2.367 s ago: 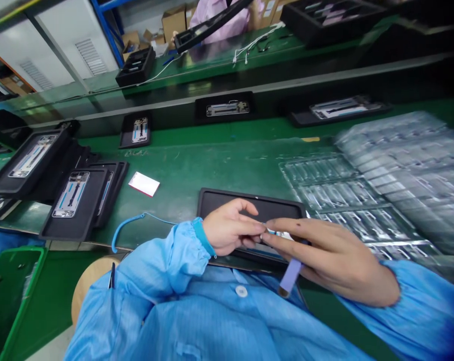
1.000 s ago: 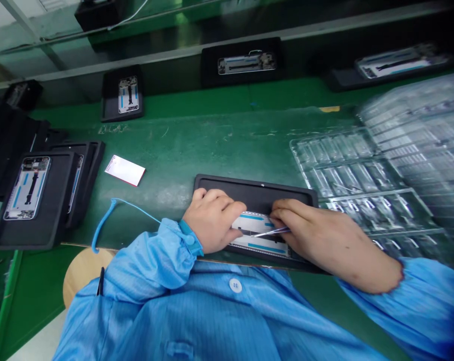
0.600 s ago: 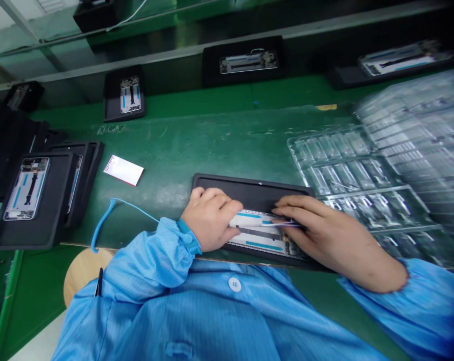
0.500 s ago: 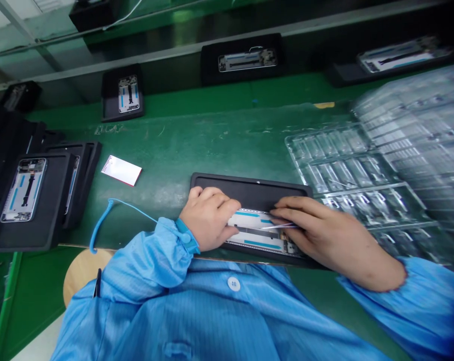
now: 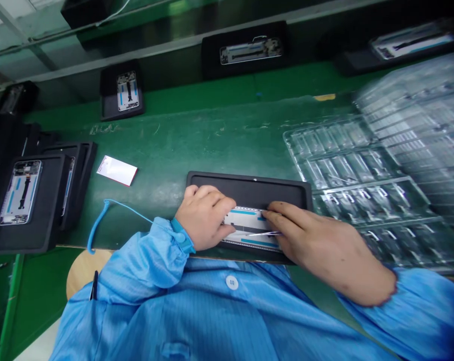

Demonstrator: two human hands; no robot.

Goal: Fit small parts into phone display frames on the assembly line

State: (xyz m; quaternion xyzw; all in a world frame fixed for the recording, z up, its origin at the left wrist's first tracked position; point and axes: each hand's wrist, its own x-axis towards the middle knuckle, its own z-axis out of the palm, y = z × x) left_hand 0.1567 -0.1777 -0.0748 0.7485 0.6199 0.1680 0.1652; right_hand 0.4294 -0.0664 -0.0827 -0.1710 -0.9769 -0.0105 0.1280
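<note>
In front of me an opened phone frame (image 5: 245,219) with blue strips lies in a black tray (image 5: 255,189) near the bench's front edge. My left hand (image 5: 203,219) is closed over the frame's left end, thumb and fingers on it. Closed round a pair of metal tweezers (image 5: 262,233) is my right hand (image 5: 320,245), which covers the frame's right end. The tweezers' thin tips point left across the middle of the frame. Whether they touch or grip anything is too small to tell.
Clear plastic trays (image 5: 347,165) with compartments stand at the right, some stacked high. A small white notepad (image 5: 117,170) lies to the left. Black trays with phone frames (image 5: 21,193) are stacked at far left; others (image 5: 245,50) stand along the back. A blue coiled cord (image 5: 95,228) reaches my left cuff.
My right hand has shifted left over the phone frame, and the tweezers' tips now lie further left. My left hand keeps its hold. The camera view has shifted slightly.
</note>
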